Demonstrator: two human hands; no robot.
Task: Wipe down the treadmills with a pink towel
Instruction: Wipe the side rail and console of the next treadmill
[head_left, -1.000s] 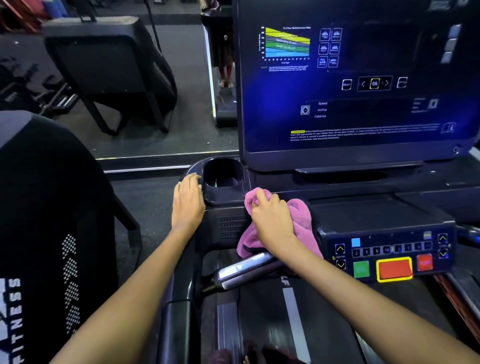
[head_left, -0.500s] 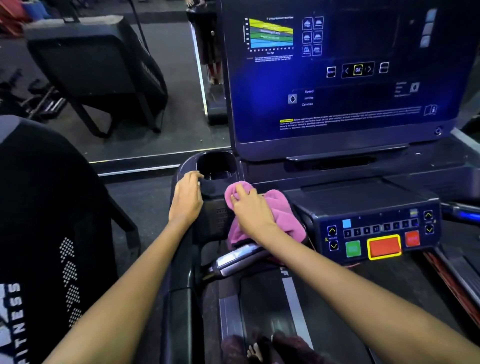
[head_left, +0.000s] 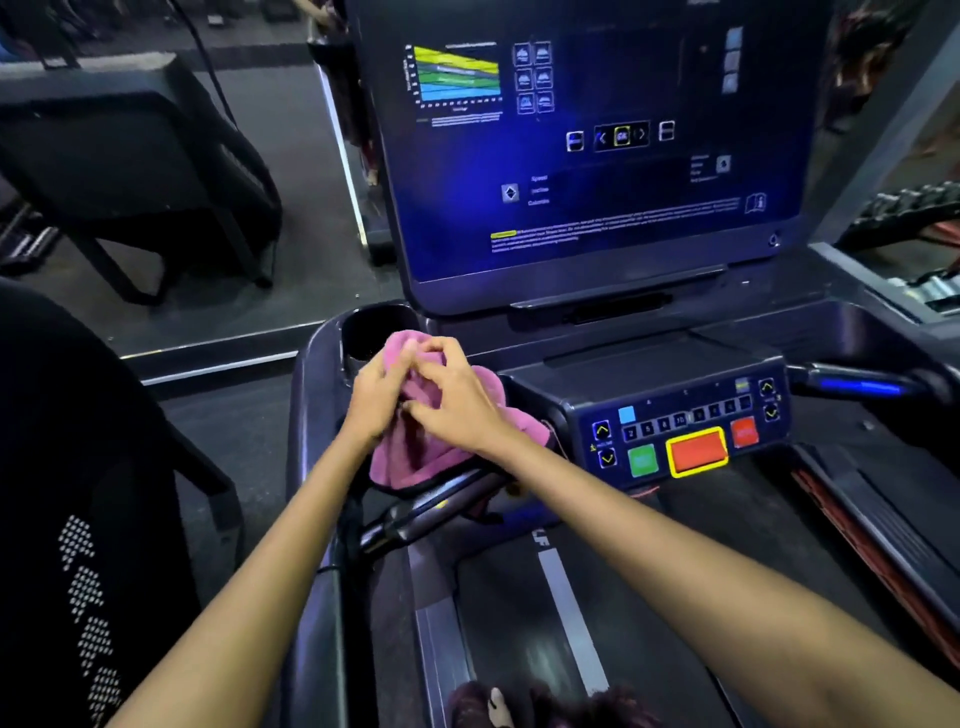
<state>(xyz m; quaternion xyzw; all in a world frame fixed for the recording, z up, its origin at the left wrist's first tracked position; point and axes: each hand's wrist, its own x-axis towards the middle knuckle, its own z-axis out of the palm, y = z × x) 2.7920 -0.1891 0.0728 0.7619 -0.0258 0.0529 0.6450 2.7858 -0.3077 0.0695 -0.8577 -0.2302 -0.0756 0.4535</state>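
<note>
At the far middle of the scene the treadmill (head_left: 727, 332) shows its largest part, the lit blue screen (head_left: 597, 156), tilted back above the dark console deck. Nearer and to the right sits the button panel (head_left: 685, 431), with a red key framed in yellow. Left of the panel, just near of the cup holder (head_left: 363, 332), the pink towel (head_left: 415, 457) lies bunched on the deck, its lower edge draped over the silver handlebar grip (head_left: 436, 504). Both hands are on the towel: the left hand (head_left: 376, 400) holds its left side with curled fingers, and the right hand (head_left: 457, 395) pinches folds on top. The step looks like regathering the cloth; a flat, thick pad would wipe best, kept off the keys.
</note>
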